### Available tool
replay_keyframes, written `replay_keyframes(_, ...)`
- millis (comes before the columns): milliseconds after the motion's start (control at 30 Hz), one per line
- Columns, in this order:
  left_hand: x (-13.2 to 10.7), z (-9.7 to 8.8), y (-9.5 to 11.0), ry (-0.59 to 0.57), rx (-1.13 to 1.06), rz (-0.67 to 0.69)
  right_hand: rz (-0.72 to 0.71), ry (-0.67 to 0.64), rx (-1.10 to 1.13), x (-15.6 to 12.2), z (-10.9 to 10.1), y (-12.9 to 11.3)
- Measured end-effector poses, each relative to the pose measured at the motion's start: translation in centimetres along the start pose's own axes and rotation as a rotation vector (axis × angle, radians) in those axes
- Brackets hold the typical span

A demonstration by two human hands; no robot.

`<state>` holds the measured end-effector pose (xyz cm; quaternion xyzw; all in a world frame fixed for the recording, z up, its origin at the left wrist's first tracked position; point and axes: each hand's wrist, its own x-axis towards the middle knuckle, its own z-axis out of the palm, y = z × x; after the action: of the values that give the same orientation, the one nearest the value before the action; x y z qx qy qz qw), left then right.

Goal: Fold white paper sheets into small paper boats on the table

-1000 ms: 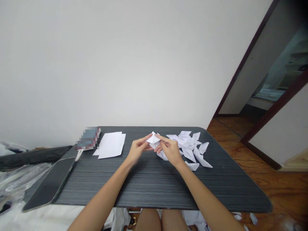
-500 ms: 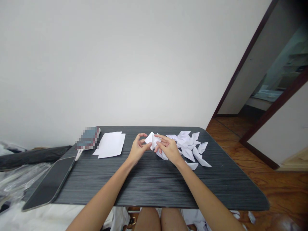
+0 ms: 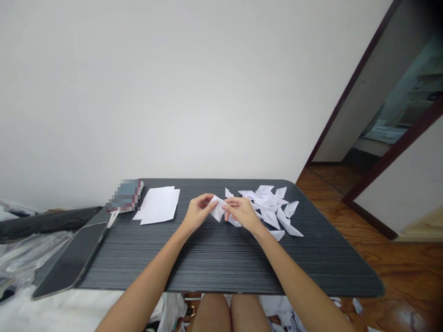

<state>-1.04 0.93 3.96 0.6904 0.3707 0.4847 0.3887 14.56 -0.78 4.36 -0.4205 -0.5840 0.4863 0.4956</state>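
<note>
Between my two hands, above the middle of the dark table, is a small folded white paper (image 3: pixel 218 210). My left hand (image 3: pixel 199 211) pinches its left side between thumb and fingers. On the opposite side my right hand (image 3: pixel 241 212) grips it the same way, its fingers covering that edge. Just behind and below the right hand lie more folded paper pieces, partly hidden by it. A loose pile of folded white paper pieces (image 3: pixel 270 207) spreads out to the right of that hand.
Flat white sheets (image 3: pixel 159 206) lie at the table's left, beside a book (image 3: pixel 125 196) that is partly pixelated. A tablet-like dark device (image 3: pixel 71 260) rests at the left edge. The striped dark table (image 3: pixel 224 267) meets a white wall behind. Paper scraps lie on the floor.
The folded paper has been turned and sits slightly lower. My left fingers have closed in from a spread pose onto its upper left edge. The pile looks the same.
</note>
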Motion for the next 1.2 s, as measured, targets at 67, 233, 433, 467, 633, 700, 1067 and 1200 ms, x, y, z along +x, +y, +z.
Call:
replay_keyframes(67, 0.0, 0.0, 0.1, -0.007, -0.027, -0.016, 0.003, 0.008, 0.005, -0.1, 0.2, -0.2)
replay_keyframes(233, -0.1, 0.4, 0.0, 0.12, -0.153, -0.03, 0.036, -0.071, -0.037, -0.2, 0.4, 0.1)
replay_keyframes(433, 0.1, 0.3, 0.1, 0.1, -0.187, -0.008, 0.045, -0.151, -0.071, -0.4, 0.6, 0.3)
replay_keyframes(467, 0.1, 0.3, 0.1, 0.09, -0.174, -0.013, 0.042, -0.151, -0.075, -0.4, 0.6, 0.2)
replay_keyframes(633, 0.1, -0.2, 0.3, 0.098, -0.118, -0.062, 0.013, -0.171, -0.111, -0.4, 0.4, -0.2)
replay_keyframes(700, 0.1, -0.4, 0.4, 0.083, -0.106, -0.068, 0.003, -0.194, -0.114, -0.4, 0.2, -0.2)
replay_keyframes(1067, -0.2, 0.0, -0.4, 0.256, -0.161, -0.025, -0.033, 0.034, -0.054, 0.0, 0.5, 0.8)
replay_keyframes(1200, -0.5, 0.4, -0.4, 0.172, -0.144, -0.027, -0.15, 0.106, -0.046, 0.3, 0.2, 0.8)
